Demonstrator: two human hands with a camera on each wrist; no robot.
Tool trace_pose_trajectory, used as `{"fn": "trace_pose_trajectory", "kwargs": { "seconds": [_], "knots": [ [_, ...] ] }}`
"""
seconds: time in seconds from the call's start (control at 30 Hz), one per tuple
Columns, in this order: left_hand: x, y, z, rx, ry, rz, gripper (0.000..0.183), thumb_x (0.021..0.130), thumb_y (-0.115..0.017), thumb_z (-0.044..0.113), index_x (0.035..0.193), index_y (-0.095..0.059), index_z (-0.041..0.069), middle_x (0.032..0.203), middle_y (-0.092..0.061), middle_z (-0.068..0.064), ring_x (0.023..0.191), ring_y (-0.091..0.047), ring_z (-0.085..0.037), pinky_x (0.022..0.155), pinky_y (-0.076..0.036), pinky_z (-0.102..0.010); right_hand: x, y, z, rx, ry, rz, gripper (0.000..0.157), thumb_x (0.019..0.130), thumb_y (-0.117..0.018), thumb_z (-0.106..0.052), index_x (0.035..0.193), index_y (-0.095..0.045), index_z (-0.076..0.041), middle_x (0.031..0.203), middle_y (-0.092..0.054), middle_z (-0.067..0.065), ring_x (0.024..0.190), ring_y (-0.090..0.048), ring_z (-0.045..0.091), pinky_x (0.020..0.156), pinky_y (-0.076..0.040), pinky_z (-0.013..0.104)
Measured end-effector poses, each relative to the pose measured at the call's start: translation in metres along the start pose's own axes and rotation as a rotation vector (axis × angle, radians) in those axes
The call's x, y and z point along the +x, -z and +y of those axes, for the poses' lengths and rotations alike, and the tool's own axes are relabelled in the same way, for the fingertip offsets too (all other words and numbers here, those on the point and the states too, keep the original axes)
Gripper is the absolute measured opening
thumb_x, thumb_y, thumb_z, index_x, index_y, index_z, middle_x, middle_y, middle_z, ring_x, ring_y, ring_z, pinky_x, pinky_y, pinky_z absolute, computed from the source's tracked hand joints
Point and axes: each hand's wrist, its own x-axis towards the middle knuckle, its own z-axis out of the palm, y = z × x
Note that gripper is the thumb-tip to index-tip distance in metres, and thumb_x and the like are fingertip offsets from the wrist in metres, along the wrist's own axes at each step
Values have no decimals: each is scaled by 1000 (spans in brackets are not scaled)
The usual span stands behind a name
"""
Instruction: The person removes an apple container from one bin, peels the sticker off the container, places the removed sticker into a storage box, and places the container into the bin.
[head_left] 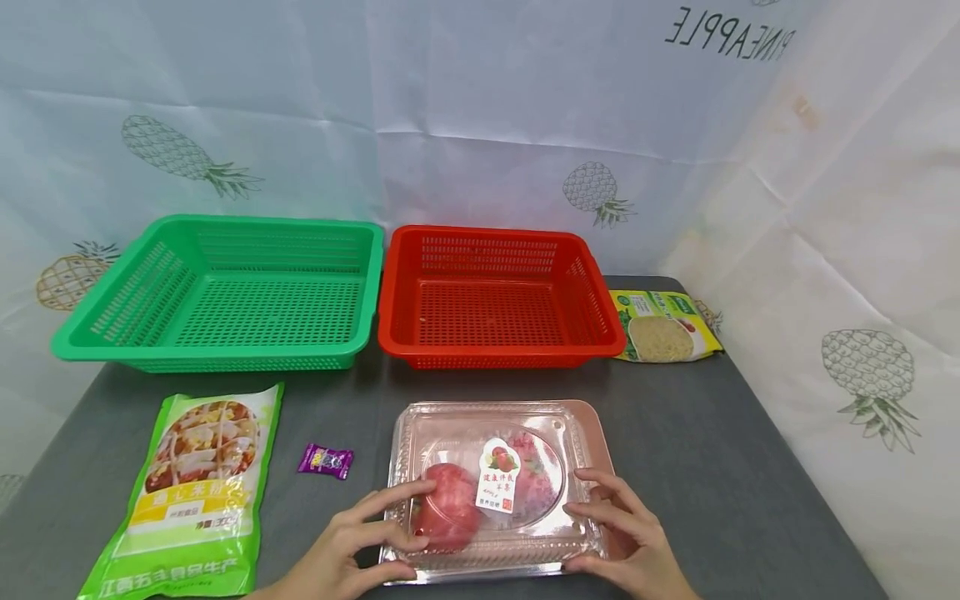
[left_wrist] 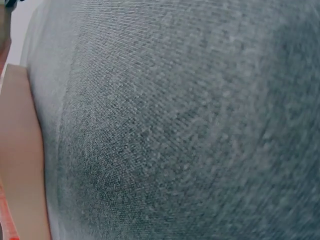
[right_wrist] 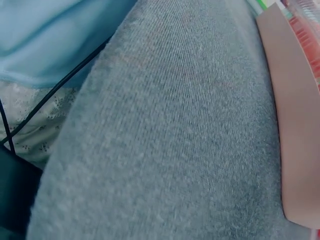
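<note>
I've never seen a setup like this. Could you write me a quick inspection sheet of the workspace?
Surface: dark grey tabletop.
Job's things: clear plastic box with red fruit inside and a white label picturing apples; a pinkish panel shows along its right side, nature unclear.
Clutter: green-edged food bag and purple-wrapped candy at left; yellow-green food packet right of the red basket; green basket beside that basket.
Grips: bare hands; left grip and right grip hold the box at its sides.
Cables: dark cable in the right wrist view; its ends cannot be told.
Surroundings: pale cloth backdrop printed with pineapples.
</note>
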Motion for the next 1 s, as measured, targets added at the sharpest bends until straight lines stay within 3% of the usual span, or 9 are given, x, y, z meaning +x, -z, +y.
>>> {"fn": "trace_pose_trajectory", "kwargs": {
  "seconds": [0.23, 0.4, 0.5, 0.6, 0.73, 0.87, 0.93, 1.0],
  "knots": [
    [-6, 2, -2, -12, -46, 5, 35, 75, -80, 5, 105, -67, 16, 137, -49, -20, 126, -48, -22, 102, -38, -21, -2, -5, 6, 101, 56, -11, 55, 62, -85, 7, 112, -64, 9, 129, -46, 30, 105, -46, 21, 87, -43, 19],
    [-5, 4, -3, -19, -73, -3, 35, 75, -80, 5, 106, -66, 14, 137, -49, -20, 124, -50, -22, 102, -39, -21, -7, -5, 11, 182, 49, -28, 57, 61, -83, 13, 114, -62, 11, 131, -43, 30, 105, -46, 21, 81, -47, 20],
    [-5, 5, -2, -21, -56, -6, 36, 75, -80, 5, 107, -67, 15, 136, -50, -18, 121, -52, -21, 101, -39, -21, -9, 1, 13, 196, -16, -64, 64, 58, -82, 18, 118, -59, 12, 133, -43, 28, 106, -49, 20, 79, -51, 21],
    [-4, 5, 0, -21, -47, -12, 37, 75, -80, 5, 108, -67, 15, 135, -51, -17, 120, -53, -21, 100, -40, -20, -6, 17, 10, 238, -180, -147, 73, 62, -79, 19, 129, -50, 11, 135, -47, 19, 104, -54, 16, 68, -56, 26],
    [-2, 6, 1, -12, -41, -17, 35, 75, -80, 6, 107, -68, 16, 134, -52, -15, 118, -54, -20, 99, -41, -20, 10, 49, 4, 337, -392, -276, 73, 75, -70, 19, 139, -39, 9, 135, -54, 7, 100, -60, 15, 70, -57, 35],
    [-1, 6, 2, 0, -31, -13, 34, 76, -80, 7, 107, -69, 17, 133, -53, -14, 116, -56, -19, 98, -42, -19, 30, 68, 4, 388, -380, -293, 63, 78, -62, 24, 136, -41, 11, 134, -56, 8, 108, -61, 18, 83, -54, 36],
    [-1, 6, 2, 1, -32, -11, 34, 76, -80, 7, 106, -69, 17, 133, -54, -14, 116, -56, -20, 98, -42, -20, 40, 67, 5, 417, -345, -275, 60, 78, -59, 26, 134, -42, 13, 134, -56, 11, 113, -60, 20, 86, -53, 36],
    [-1, 7, 3, -3, -30, -12, 34, 75, -80, 6, 106, -69, 16, 133, -53, -15, 117, -55, -20, 99, -41, -20, 49, 62, 5, 489, -361, -266, 58, 79, -58, 26, 134, -42, 13, 135, -55, 13, 117, -58, 22, 89, -50, 38]
  ]
}}
